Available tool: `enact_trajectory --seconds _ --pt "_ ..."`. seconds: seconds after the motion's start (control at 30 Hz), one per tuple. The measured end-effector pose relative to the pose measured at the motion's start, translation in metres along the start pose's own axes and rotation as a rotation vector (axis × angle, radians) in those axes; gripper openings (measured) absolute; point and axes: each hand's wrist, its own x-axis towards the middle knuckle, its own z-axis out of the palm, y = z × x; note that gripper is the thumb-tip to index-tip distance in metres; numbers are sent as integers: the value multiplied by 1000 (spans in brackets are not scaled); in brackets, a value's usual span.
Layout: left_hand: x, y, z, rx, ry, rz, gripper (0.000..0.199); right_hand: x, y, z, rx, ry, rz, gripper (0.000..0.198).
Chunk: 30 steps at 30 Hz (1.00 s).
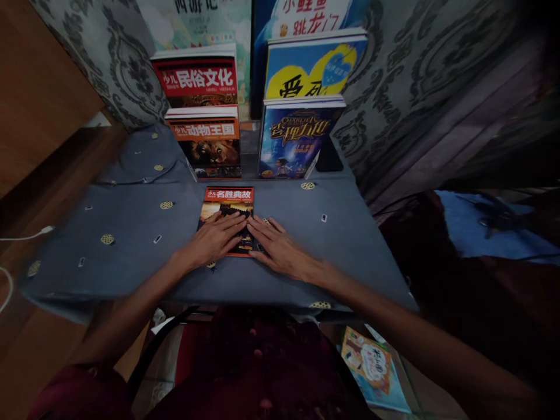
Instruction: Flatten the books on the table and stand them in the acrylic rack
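Observation:
A book (230, 196) with an orange title band and a dark cover lies flat on the grey-blue tablecloth (131, 216). My left hand (215, 236) rests on its cover, fingers stretched out and pointing up to the right. From the other side, my right hand (277, 248) lies flat along the book's right edge, its fingertips near those of my left. Neither hand is wrapped round anything. Parts of the cover are hidden beneath the fingers.
Behind the book stand two rows of upright books, an orange lion-cover book (210, 143) in the left row and a blue book (297, 140) in the right. A dark flat object (330, 157) lies beside them. A white cable (26, 238) is at far left.

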Motion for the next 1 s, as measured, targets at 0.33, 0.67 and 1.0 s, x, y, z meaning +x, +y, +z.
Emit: enact_trajectory --seconds 0.33,0.67,1.0 --pt "-36 30 3 -5 21 15 45 -29 -27 0 18 -31 -70 68" --pt "-58 52 3 35 44 50 46 -45 -34 7 7 2 -131 71" --pt "-66 18 2 105 105 -128 42 -22 -30 -7 -41 10 -141 43"
